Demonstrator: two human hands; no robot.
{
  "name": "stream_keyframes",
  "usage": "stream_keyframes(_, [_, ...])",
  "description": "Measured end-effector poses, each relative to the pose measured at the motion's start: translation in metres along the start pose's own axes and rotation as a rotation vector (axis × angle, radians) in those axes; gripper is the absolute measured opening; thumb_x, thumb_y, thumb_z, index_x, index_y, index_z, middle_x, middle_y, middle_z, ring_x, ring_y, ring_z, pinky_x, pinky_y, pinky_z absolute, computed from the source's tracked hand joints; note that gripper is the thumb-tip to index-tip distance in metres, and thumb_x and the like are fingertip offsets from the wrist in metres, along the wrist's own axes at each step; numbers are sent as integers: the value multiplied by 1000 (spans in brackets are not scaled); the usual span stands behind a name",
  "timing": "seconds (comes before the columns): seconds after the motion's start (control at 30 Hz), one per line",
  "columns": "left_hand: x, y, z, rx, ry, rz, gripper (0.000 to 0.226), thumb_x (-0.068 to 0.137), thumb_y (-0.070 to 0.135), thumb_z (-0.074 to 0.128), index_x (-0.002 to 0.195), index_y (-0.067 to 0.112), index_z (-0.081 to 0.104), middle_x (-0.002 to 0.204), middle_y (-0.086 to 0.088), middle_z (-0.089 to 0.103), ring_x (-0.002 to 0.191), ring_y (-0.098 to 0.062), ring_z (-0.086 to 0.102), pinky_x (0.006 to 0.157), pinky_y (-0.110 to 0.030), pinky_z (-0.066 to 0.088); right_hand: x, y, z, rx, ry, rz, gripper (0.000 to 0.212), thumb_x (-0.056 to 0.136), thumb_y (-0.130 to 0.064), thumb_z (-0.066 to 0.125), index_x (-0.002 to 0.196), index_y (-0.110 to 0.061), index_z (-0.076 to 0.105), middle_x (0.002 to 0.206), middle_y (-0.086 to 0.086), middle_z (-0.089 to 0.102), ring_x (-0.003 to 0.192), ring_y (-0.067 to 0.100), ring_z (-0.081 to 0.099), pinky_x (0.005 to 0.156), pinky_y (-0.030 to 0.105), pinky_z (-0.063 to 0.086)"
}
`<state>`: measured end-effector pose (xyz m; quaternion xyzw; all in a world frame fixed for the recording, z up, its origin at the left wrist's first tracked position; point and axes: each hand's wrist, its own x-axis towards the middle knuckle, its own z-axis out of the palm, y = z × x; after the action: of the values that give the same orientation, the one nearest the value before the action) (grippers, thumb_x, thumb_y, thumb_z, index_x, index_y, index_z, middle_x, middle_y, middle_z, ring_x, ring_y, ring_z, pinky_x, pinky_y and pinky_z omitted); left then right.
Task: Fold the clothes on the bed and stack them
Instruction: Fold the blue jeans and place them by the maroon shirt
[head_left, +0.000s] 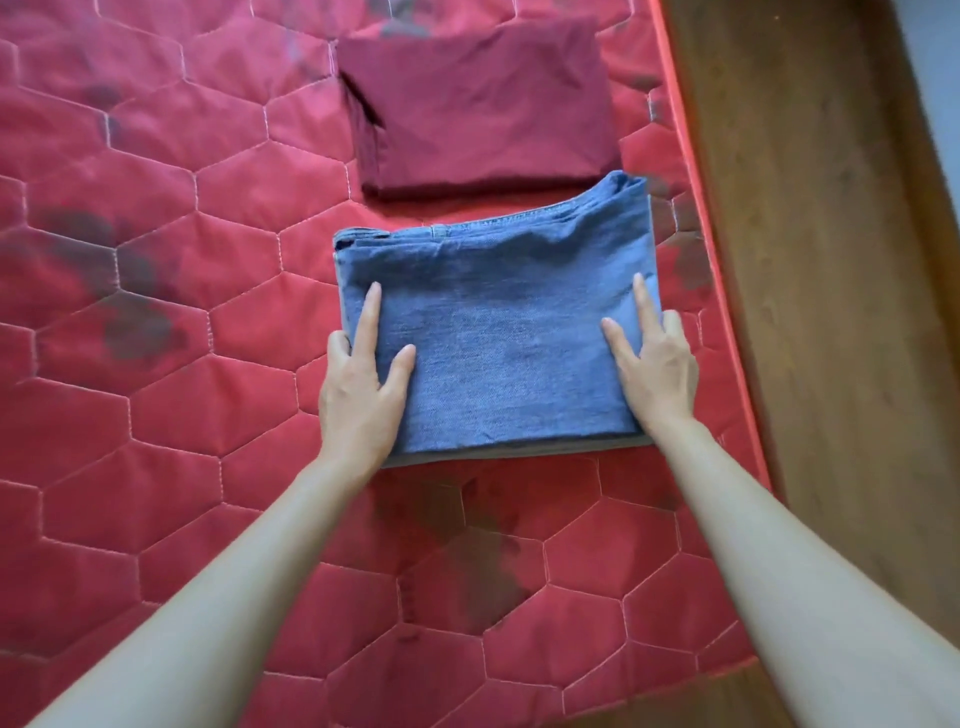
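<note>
A folded pair of blue jeans (498, 332) lies on the red quilted mattress (171, 291), near its right edge. My left hand (361, 384) holds the jeans' left side, with forefinger and thumb flat on top and the other fingers tucked round the edge. My right hand (652, 364) holds the right side the same way. Just beyond the jeans lies a folded maroon garment (483, 109), flat on the mattress and nearly touching the jeans' far edge.
The mattress ends in an orange-red border (696, 218) on the right. Past it runs a brown wooden floor or bed frame (831, 260). Bare mattress with dark stains stretches to the left and towards me.
</note>
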<state>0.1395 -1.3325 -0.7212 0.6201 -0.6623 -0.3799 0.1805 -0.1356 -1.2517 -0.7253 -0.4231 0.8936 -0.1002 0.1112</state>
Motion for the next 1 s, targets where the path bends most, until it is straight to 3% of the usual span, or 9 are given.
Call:
stream_keyframes(0.13, [-6,2,-4,-58,-1,34,67,95,36,54,150,46,18,101,-2,39,83,-8,42,75,-14,27,-4,4,-10,62,106,-28,60,93,-43,57,148,-33,34,91,3,39,78,31,54,66,34,39])
stream_keyframes(0.33, [-4,5,-1,119,-91,-59,67,96,43,48,150,48,8,104,-4,37,83,-24,46,77,-35,36,-8,6,-2,18,-85,55,59,97,-47,45,151,-39,21,97,3,40,91,36,57,74,40,43])
stream_keyframes(0.4, [-7,12,-3,271,-77,-56,66,96,44,47,152,43,11,115,-8,39,98,-30,50,79,-41,41,-12,1,-1,-34,-49,73,59,98,-45,45,151,-35,24,110,9,46,100,35,55,79,41,45])
stream_keyframes(0.47, [-11,18,-3,457,10,9,67,95,37,51,153,27,21,144,-18,33,129,-37,37,99,-52,39,-17,-11,-2,-92,46,49,58,97,-40,48,151,-23,31,137,16,43,123,36,46,96,45,40])
stream_keyframes(0.57, [-20,33,7,588,61,276,58,94,22,48,148,7,34,159,-19,17,147,-36,14,116,-54,12,-29,-48,1,-51,170,-117,51,98,-30,46,145,-10,42,149,23,35,139,38,33,112,48,30])
stream_keyframes(0.63, [-25,44,23,603,11,435,51,95,18,41,143,3,41,157,-15,26,147,-32,20,117,-53,13,-42,-79,15,-9,129,-289,47,98,-26,41,143,-11,45,150,19,37,141,35,33,114,49,27])
stream_keyframes(0.73, [-25,44,41,705,-103,418,53,98,23,29,148,8,37,157,-9,28,147,-28,21,117,-52,14,-56,-99,38,-69,-8,-442,48,98,-29,38,144,-18,44,153,10,35,144,26,29,116,52,24])
stream_keyframes(0.87, [-22,16,41,779,-96,385,55,100,36,29,152,18,29,160,-7,21,148,-25,17,119,-49,7,-40,-47,40,-146,-47,-351,54,98,-43,35,149,-25,35,158,6,27,147,23,22,118,51,15])
stream_keyframes(1.0, [-38,-5,25,745,-6,281,56,99,35,30,151,12,32,159,-10,21,148,-26,16,119,-48,11,-32,14,22,-240,-88,-365,55,100,-40,33,151,-18,31,159,8,22,147,26,19,118,48,20])
